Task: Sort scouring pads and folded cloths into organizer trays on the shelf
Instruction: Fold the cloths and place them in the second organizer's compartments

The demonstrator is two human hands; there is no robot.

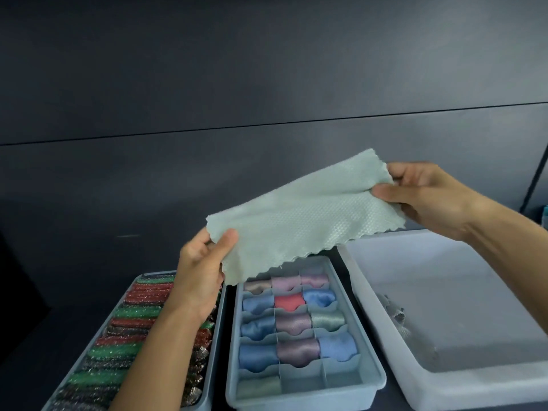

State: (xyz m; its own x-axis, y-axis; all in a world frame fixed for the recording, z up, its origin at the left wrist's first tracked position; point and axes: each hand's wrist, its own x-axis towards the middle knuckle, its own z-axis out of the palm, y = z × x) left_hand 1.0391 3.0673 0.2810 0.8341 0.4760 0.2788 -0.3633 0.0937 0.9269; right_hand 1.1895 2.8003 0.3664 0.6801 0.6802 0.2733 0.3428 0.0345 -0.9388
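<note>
Dark shelf point(68, 280) with a scouring-pad tray point(154, 274), a divided cloth tray point(305, 400) and a white bin point(474, 292) side by side

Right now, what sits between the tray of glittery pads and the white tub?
A divided tray of folded cloths, seen in the head view.

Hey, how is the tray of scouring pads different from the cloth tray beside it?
The scouring pad tray holds glittery red, green and dark pads packed in rows, no dividers showing; the cloth tray is split into a grid, one folded pastel cloth per cell. The scouring pad tray looks full where visible; the cloth tray has two bare cells nearest the camera. Both are pale blue-grey.
</note>
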